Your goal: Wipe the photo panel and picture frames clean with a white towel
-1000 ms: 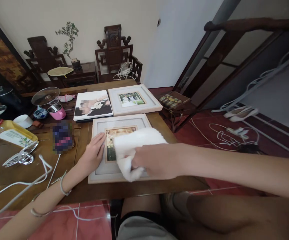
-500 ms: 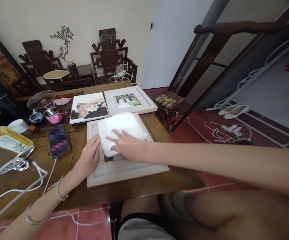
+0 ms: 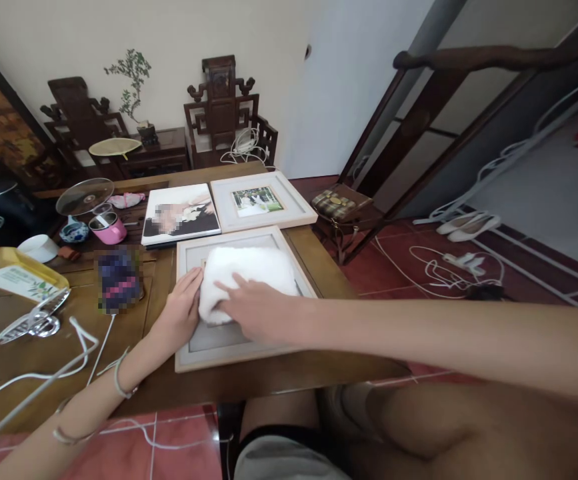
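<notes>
A pale wooden picture frame [image 3: 229,355] lies flat on the wooden table [image 3: 279,377] in front of me. A white fluffy cloth [image 3: 249,270] covers the picture in its middle. My right hand [image 3: 253,308] presses flat on the cloth's near edge with fingers stretched out. My left hand [image 3: 181,313] rests flat on the frame's left side, fingertips touching the cloth. Bangles circle my left wrist.
Two more pictures lie behind: an unframed photo print [image 3: 181,215] and a white framed photo [image 3: 261,200]. To the left are a pink cup [image 3: 109,227], a yellow tray [image 3: 16,277], a metal clip [image 3: 33,320] and white cables [image 3: 59,373]. Carved chairs stand at the wall; stairs rise right.
My right hand went from gripping the bunched cloth at the frame's near right to pressing it flat over the picture, sliding it up and then back toward me. My left hand stayed.
</notes>
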A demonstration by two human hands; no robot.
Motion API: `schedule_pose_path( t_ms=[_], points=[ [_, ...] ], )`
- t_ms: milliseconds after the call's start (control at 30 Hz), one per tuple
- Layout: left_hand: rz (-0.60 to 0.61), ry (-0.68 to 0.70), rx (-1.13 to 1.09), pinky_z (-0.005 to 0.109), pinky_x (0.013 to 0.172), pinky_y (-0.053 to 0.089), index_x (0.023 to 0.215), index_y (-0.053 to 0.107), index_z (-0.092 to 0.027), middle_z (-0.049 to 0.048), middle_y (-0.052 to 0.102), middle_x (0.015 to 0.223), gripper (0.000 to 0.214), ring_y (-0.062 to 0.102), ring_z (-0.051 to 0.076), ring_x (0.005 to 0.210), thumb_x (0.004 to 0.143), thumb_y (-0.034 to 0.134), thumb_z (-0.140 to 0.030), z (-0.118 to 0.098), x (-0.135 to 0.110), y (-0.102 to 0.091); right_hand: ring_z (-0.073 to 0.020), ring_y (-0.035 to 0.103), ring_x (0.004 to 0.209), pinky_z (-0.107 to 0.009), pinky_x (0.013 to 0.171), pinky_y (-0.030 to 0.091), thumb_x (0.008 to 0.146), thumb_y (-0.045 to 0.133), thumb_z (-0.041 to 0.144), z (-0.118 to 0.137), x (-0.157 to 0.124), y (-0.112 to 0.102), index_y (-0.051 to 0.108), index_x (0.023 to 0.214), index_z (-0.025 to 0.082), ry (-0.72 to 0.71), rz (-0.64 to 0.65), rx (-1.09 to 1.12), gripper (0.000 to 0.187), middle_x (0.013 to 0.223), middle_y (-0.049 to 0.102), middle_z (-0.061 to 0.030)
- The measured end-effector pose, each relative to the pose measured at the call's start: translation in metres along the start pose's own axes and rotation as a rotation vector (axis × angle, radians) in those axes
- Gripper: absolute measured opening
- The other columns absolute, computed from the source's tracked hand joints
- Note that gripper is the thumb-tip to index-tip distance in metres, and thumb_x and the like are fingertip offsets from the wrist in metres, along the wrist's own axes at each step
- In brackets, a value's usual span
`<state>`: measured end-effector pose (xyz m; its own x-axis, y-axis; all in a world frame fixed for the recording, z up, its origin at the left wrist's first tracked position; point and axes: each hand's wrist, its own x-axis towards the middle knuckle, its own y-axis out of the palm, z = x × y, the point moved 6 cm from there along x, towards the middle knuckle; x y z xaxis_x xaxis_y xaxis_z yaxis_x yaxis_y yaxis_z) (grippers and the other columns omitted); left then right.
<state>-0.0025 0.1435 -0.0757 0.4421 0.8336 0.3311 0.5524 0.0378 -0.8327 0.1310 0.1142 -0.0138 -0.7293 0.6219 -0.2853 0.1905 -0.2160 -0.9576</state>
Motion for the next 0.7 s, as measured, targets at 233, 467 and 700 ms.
schedule_pose_path(
  t_ms=[233,467,700],
  points=[
    [0.007,-0.024,-0.019,0.044,0.118,0.029,0.15,0.029,-0.011,0.0166,0.034,0.153,0.058,0.032,0.026,0.142,0.092,0.036,-0.013,0.004,-0.001,0.001,-0.0464,0.021,0.141,-0.059,0.106,0.035,0.08,0.053,0.005,-0.048,0.048,0.004,0.045,0.142,0.012,0.078,-0.068,-0.177,0.063,0.16,0.019,-0.0166],
    [0.001,-0.011,-0.034,0.044,0.117,0.029,0.151,0.024,-0.01,0.0184,0.032,0.153,0.061,0.033,0.026,0.142,0.091,0.035,-0.012,0.012,-0.005,0.0,-0.0444,0.031,0.138,-0.054,0.1,0.043,0.083,0.049,0.003,0.002,0.018,-0.008,0.06,0.128,0.015,-0.1,0.156,-0.102,0.048,0.157,0.03,-0.0127],
    [0.024,-0.041,-0.028,0.045,0.116,0.031,0.151,0.025,-0.013,0.0164,0.037,0.151,0.057,0.034,0.026,0.141,0.095,0.034,-0.017,0.013,-0.005,0.005,-0.0316,0.051,0.126,-0.042,0.105,0.039,0.077,0.063,0.011,0.045,-0.03,-0.003,0.07,0.109,0.016,-0.261,0.328,0.043,0.034,0.148,0.045,-0.0131]
  ],
)
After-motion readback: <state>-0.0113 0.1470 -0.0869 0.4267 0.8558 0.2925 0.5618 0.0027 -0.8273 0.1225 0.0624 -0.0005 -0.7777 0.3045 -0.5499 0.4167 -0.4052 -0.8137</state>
